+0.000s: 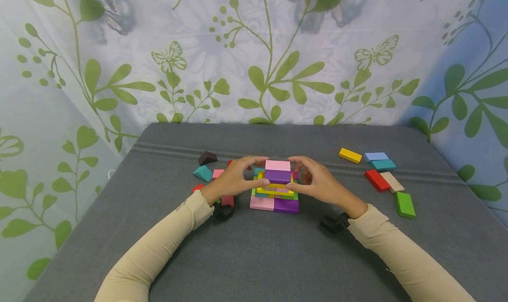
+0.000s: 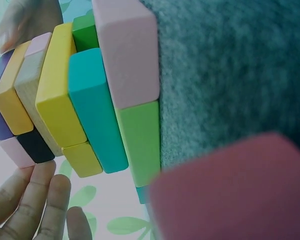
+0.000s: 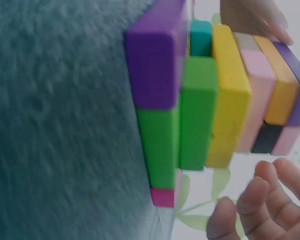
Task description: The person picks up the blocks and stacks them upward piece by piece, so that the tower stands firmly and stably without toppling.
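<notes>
A tower of colored building blocks stands in front of me, with a purple block [image 1: 278,177] and a pink block [image 1: 278,165] side by side on top. My left hand [image 1: 232,178] pinches the tower's upper left end, thumb in front. Behind, its fingertips [image 2: 45,172] touch the pink block and a black block [image 2: 36,145] below it. At the upper right end my right hand [image 1: 321,183] pinches likewise, thumb on the purple block's front and fingertips [image 3: 265,170] right at the back. Lower layers include yellow [image 3: 230,80], teal [image 2: 97,110] and green [image 3: 197,110] blocks.
Left of the tower lie loose blocks, among them a dark brown block [image 1: 207,157] and a teal triangular block [image 1: 203,173], partly behind my left arm. To the right are several more, including yellow [image 1: 350,155], red [image 1: 377,180] and green [image 1: 405,204] blocks on the grey table [image 1: 254,258].
</notes>
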Demonstrator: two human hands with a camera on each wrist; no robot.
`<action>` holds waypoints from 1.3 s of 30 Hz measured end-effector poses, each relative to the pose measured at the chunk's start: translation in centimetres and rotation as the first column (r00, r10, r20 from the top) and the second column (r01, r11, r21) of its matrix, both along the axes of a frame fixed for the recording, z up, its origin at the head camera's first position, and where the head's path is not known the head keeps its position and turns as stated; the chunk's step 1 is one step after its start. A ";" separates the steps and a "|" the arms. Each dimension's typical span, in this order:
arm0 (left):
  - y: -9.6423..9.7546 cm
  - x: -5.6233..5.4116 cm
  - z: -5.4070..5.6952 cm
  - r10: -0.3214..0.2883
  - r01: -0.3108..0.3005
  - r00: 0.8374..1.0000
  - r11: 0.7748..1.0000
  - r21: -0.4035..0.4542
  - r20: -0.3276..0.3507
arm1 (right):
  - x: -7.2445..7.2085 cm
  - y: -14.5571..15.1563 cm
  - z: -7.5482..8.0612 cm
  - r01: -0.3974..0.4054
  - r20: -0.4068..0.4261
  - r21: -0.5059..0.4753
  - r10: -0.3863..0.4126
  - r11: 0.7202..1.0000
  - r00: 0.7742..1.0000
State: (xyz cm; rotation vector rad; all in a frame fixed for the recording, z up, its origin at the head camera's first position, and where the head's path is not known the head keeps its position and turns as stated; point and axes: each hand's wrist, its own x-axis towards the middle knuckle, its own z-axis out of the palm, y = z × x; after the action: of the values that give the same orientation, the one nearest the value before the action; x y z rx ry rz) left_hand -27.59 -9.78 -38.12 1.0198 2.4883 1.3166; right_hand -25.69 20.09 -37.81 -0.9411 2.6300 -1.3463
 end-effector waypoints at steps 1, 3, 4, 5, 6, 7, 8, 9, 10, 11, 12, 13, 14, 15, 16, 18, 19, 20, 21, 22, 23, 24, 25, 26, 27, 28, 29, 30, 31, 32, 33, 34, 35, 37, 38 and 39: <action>0.0 0.0 0.0 -0.001 0.001 1.000 1.000 -0.002 0.001 | 0.0 0.3 0.1 -0.002 0.015 0.005 0.002 1.000 1.000; 0.0 -0.1 0.0 -0.002 0.002 1.000 1.000 -0.004 0.004 | -0.1 1.1 0.3 -0.009 0.046 0.013 0.008 1.000 0.999; 0.0 -0.1 -0.1 -0.003 0.003 1.000 1.000 -0.005 0.006 | -0.2 1.5 0.4 -0.010 0.059 0.021 0.009 1.000 0.998; 0.0 -0.1 -0.1 -0.003 0.003 1.000 1.000 -0.006 0.007 | -0.2 2.0 0.5 -0.010 0.068 0.029 0.008 1.000 0.998; 0.0 -0.1 -0.1 -0.004 0.004 1.000 1.000 -0.006 0.007 | -0.2 2.6 0.7 -0.008 0.077 0.036 0.005 0.999 0.997; 0.0 -0.2 -0.1 -0.005 0.005 1.000 1.000 -0.006 0.008 | -0.2 3.2 0.9 -0.004 0.082 0.044 0.001 0.999 0.997; 0.0 -0.2 -0.1 -0.006 0.006 1.000 1.000 -0.008 0.009 | -0.2 3.9 1.1 -0.003 0.084 0.048 -0.001 0.999 0.996; 0.0 -0.2 -0.2 -0.007 0.007 1.000 1.000 -0.011 0.009 | -0.1 4.6 1.3 0.003 0.083 0.058 -0.008 0.998 0.996; 0.0 -0.2 -0.2 -0.009 0.009 1.000 1.000 -0.015 0.012 | -0.1 5.3 1.4 0.008 0.081 0.068 -0.014 0.998 0.997; 0.0 -0.2 -0.2 -0.010 0.010 1.000 1.000 -0.020 0.015 | 0.0 6.1 1.6 0.015 0.074 0.081 -0.021 0.997 0.997; 0.0 -0.2 -0.2 -0.010 0.011 1.000 1.000 -0.024 0.018 | 0.0 7.0 1.8 0.019 0.064 0.094 -0.026 0.995 0.998; 0.0 -0.2 -0.2 -0.010 0.010 1.000 1.000 -0.028 0.022 | 0.0 7.9 1.9 0.022 0.051 0.106 -0.028 0.994 0.998; 0.0 -0.2 -0.2 -0.008 0.009 1.000 0.999 -0.031 0.024 | 0.0 8.8 2.0 0.024 0.047 0.112 -0.030 0.993 0.998; 0.0 -0.2 -0.2 -0.010 0.010 1.000 0.999 -0.033 0.026 | 0.0 9.7 2.0 0.024 0.040 0.120 -0.029 0.992 0.999; 0.0 -0.3 -0.2 -0.011 0.012 1.000 0.999 -0.034 0.028 | 0.1 10.7 2.1 0.027 0.031 0.126 -0.031 0.992 0.999; 0.0 -0.3 -0.3 -0.013 0.014 1.000 0.999 -0.032 0.028 | 0.1 12.5 2.1 0.037 0.028 0.142 -0.042 0.989 0.999; 0.0 -0.3 -0.3 -0.015 0.016 0.999 0.999 -0.031 0.029 | 0.2 13.3 2.1 0.046 0.025 0.158 -0.051 0.986 0.998; 0.0 -0.3 -0.3 -0.016 0.017 0.999 0.999 -0.030 0.030 | 0.3 14.2 2.2 0.057 0.021 0.173 -0.062 0.983 0.998; 0.0 -0.3 -0.3 -0.018 0.019 0.999 0.999 -0.030 0.032 | 0.4 14.9 2.2 0.068 0.017 0.190 -0.073 0.979 0.997; 0.0 -0.3 -0.4 -0.018 0.019 0.999 0.999 -0.029 0.034 | 0.5 15.7 2.2 0.085 0.023 0.205 -0.092 0.975 0.996; 0.0 -0.3 -0.4 -0.017 0.018 0.999 0.999 -0.030 0.036 | 0.6 16.4 2.2 0.094 0.029 0.216 -0.103 0.972 0.994; 0.0 -0.3 -0.3 -0.016 0.017 0.999 0.999 -0.032 0.038 | 0.7 17.2 2.2 0.100 0.033 0.224 -0.110 0.969 0.993; 0.0 -0.3 -0.3 -0.015 0.017 0.999 0.999 -0.034 0.040 | 0.8 17.8 2.2 0.099 0.043 0.219 -0.111 0.971 0.993; 0.0 -0.2 -0.3 -0.015 0.016 0.999 0.999 -0.036 0.041 | 0.9 18.5 2.2 0.096 0.062 0.205 -0.111 0.974 0.992; 0.0 -0.2 -0.3 -0.013 0.014 0.999 0.999 -0.038 0.040 | 0.9 19.2 2.2 0.092 0.084 0.194 -0.110 0.977 0.990; 0.0 -0.2 -0.3 -0.012 0.013 0.999 0.999 -0.041 0.040 | 1.0 19.8 2.3 0.090 0.100 0.187 -0.111 0.978 0.989; 0.0 -0.2 -0.3 -0.010 0.012 0.999 0.999 -0.043 0.040 | 1.0 20.5 2.2 0.080 0.113 0.177 -0.101 0.981 0.988; 0.0 -0.2 -0.3 -0.009 0.011 0.999 0.999 -0.045 0.040 | 1.0 21.1 2.2 0.077 0.125 0.174 -0.099 0.982 0.987; 0.0 -0.2 -0.3 -0.009 0.011 0.999 0.999 -0.046 0.039 | 1.0 21.6 2.2 0.081 0.133 0.180 -0.106 0.980 0.985; 0.0 -0.2 -0.3 -0.008 0.010 0.999 0.999 -0.047 0.038 | 1.0 22.2 2.1 0.080 0.138 0.182 -0.106 0.980 0.985; 0.0 -0.1 -0.3 -0.007 0.009 0.999 0.999 -0.047 0.038 | 1.0 22.8 1.9 0.078 0.136 0.187 -0.104 0.979 0.985; 0.0 -0.2 -0.3 -0.008 0.010 0.999 0.999 -0.048 0.037 | 1.0 23.3 1.7 0.078 0.135 0.197 -0.106 0.977 0.985; 0.1 -0.2 -0.3 -0.008 0.010 0.999 0.999 -0.049 0.037 | 1.0 23.9 1.5 0.071 0.128 0.199 -0.097 0.977 0.987; 0.1 -0.2 -0.3 -0.010 0.011 0.999 0.999 -0.049 0.037 | 1.1 24.9 1.0 0.056 0.102 0.206 -0.078 0.977 0.992; 0.1 -0.3 -0.4 -0.010 0.012 0.999 0.999 -0.050 0.037 | 1.2 25.4 0.7 0.035 0.089 0.197 -0.053 0.980 0.995; 0.1 -0.3 -0.4 -0.010 0.012 0.999 0.999 -0.052 0.037 | 1.2 25.8 0.4 0.019 0.076 0.197 -0.034 0.980 0.997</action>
State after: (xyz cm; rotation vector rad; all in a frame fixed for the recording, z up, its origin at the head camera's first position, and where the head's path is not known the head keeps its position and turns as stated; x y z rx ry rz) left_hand -27.86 -9.72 -38.50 0.9870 2.4730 1.2492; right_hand -24.46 45.85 -37.37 -0.8123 2.6628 -1.0784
